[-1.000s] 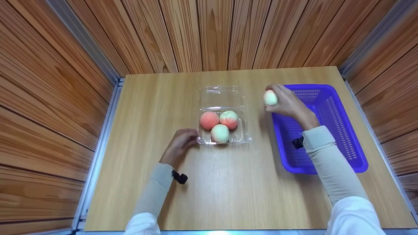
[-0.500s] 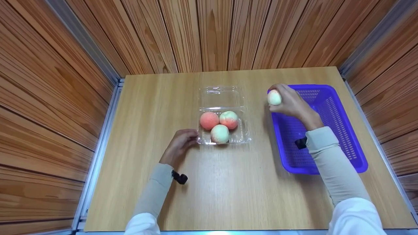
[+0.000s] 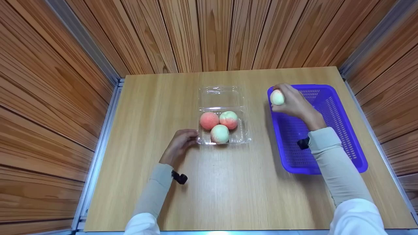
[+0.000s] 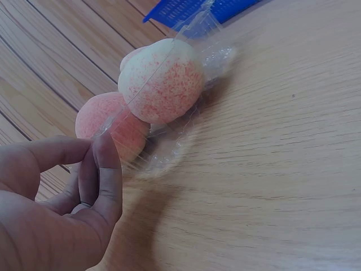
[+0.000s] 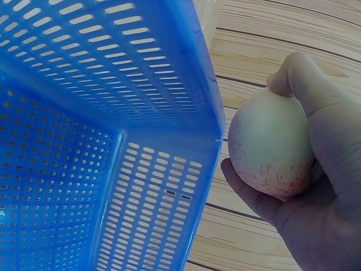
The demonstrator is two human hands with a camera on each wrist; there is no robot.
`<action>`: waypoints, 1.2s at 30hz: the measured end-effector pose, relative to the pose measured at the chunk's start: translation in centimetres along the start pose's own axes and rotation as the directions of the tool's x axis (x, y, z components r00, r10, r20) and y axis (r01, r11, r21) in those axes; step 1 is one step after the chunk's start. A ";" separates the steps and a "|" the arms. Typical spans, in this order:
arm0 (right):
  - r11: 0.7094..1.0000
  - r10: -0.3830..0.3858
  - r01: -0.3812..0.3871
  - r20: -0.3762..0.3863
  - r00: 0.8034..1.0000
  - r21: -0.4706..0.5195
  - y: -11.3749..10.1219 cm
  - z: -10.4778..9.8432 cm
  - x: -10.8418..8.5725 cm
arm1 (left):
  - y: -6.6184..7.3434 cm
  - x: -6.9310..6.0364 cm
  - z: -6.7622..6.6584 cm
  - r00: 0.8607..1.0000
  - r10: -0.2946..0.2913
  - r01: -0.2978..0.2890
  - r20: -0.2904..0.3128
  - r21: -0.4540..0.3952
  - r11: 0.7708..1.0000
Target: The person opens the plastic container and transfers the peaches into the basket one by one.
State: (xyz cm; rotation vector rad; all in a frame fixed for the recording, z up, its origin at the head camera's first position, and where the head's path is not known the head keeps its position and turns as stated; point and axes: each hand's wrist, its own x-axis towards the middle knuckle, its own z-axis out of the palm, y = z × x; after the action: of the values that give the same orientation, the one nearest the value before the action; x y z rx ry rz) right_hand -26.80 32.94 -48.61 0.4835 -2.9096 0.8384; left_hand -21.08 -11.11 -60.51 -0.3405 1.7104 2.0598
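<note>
three peaches are resting in a clear container the left hand is pinching; the right hand is gripping another peach, curled fingers partly hiding it, by the basket.

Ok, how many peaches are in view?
4: in the clear container, a reddish peach back left, a two-toned peach back right, a pale peach in front; a held peach in the right hand. The right sleeve may hide others in the basket.

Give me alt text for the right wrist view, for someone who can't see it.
A person's right hand grips a pale, red-flecked peach near the edge of a blue slotted basket. Wood planks show behind.
</note>
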 end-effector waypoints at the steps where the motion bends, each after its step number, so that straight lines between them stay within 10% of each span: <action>1: 1.000 0.003 -0.003 0.002 1.000 -0.001 0.0 0.0 0.0 | 0.0 0.0 0.0 1.000 0.001 -0.001 0.000 0.000 1.000; 36: 0.996 0.085 -0.087 0.080 0.993 0.018 1.2 -0.9 -1.2 | 0.2 0.0 0.2 0.999 -0.037 0.036 -0.039 -0.028 0.999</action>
State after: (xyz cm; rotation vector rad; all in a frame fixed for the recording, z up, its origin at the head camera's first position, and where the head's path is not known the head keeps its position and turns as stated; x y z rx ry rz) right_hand -26.09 34.69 -48.68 0.4050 -3.0163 0.8813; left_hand -21.16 -10.91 -60.32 -0.4210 1.6877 2.0647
